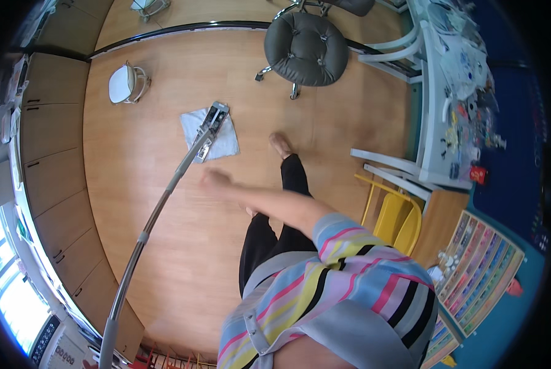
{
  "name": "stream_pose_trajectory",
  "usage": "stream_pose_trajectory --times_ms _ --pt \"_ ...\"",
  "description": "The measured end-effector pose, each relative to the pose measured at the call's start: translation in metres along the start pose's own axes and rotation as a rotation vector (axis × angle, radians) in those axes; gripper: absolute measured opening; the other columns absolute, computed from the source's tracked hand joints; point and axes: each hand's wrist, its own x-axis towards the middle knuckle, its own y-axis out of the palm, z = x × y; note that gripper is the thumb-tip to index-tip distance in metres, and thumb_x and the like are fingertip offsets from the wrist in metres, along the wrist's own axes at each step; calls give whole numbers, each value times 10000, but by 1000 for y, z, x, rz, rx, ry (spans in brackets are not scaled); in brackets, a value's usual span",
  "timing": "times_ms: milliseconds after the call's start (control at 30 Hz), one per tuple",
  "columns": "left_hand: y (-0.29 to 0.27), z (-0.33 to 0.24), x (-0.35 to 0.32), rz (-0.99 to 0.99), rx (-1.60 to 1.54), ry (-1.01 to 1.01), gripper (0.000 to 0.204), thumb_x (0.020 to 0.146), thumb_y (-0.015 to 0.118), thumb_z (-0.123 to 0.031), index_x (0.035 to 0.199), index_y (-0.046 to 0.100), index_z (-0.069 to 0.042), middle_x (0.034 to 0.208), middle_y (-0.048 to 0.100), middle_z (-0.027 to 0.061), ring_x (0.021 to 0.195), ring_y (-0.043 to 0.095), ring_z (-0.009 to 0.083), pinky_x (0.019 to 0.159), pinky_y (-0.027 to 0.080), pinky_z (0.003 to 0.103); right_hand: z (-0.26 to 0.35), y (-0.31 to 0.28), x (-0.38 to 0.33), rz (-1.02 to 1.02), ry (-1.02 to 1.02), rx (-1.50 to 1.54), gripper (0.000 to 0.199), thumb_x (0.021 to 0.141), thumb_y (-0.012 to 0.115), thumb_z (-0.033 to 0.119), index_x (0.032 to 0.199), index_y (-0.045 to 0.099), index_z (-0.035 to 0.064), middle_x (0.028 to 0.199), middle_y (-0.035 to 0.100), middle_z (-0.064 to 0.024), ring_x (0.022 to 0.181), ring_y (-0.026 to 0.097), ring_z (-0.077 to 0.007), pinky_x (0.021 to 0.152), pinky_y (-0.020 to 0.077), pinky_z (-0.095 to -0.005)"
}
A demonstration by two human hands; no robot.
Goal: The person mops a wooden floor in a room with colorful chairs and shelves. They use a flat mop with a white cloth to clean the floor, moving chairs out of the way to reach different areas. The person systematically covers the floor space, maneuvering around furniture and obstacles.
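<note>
The wood floor point(164, 246) carries a grey stool point(306, 48). A long mop point(164, 197) slants across it, its head on a white cloth point(225, 142). One hand point(215, 179), fisted, hangs beside the pole, seemingly not gripping; which hand, I cannot tell.

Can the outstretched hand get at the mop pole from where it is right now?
Probably yes. The hand hangs beside the metal mop pole, with only bare wooden floor between them. The other hand is out of view.
</note>
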Motion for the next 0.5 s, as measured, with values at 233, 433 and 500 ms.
stream_pose_trajectory --times_ms 233,433,500 --pt "-44 -97 -33 15 374 210 485 753 592 -260 1116 538 58 715 628 159 506 569 270 430 423 342 -169 -261 178 -495 389 -736 881 699 697 363 1349 223 4 1366 290 -212 1274 291 -319 1038 256 -459" --pt "-69 -166 -56 110 571 271 552 691 609 -211 1154 507 70 748 626 182 560 585 317 482 451 378 -242 -364 152 -243 334 -831 836 737 674 321 1397 191 144 1462 190 -38 1354 154 -205 1062 172 -519" --pt "-79 -182 -57 157 628 329 577 670 615 -195 1167 497 74 759 626 190 578 591 332 500 461 390 -281 -357 137 -326 210 -932 766 766 646 279 1389 215 167 1455 204 -29 1352 153 -207 1056 173 -541"
